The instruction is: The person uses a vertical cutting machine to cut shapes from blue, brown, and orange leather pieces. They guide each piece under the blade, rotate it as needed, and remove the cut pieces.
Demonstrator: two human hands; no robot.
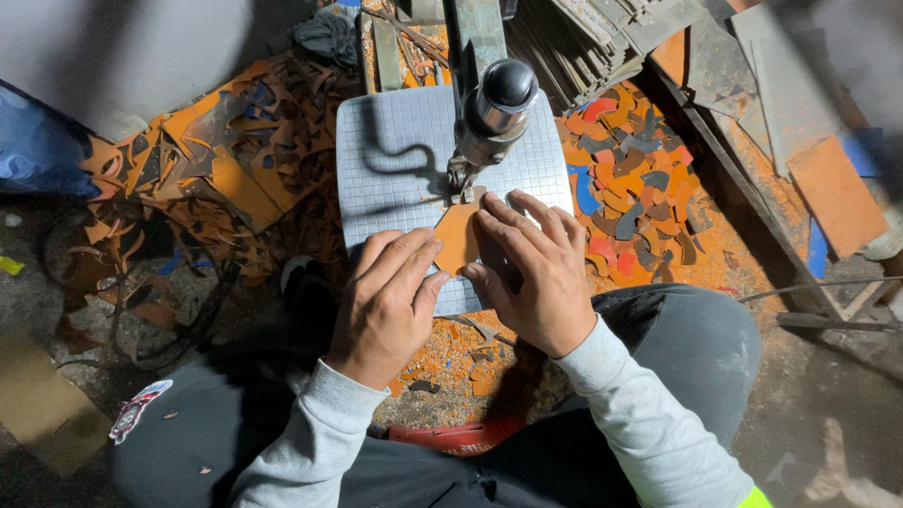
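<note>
A small orange flat piece [458, 237] lies on the grey gridded saw table [395, 160], its far tip at the thin blade under the machine's metal head [489, 108]. My left hand [390, 301] presses the piece's left edge with fingers and thumb. My right hand [536, 273] lies flat on its right side, fingers pointing toward the blade. Both hands hold the piece down between them.
Orange offcut sheets with cut-out holes [226, 160] pile up on the left. A heap of orange, red, blue and grey cut shapes [630, 188] lies right of the table. Sawdust and scraps cover the floor between my knees. Boards [828, 188] lean at the right.
</note>
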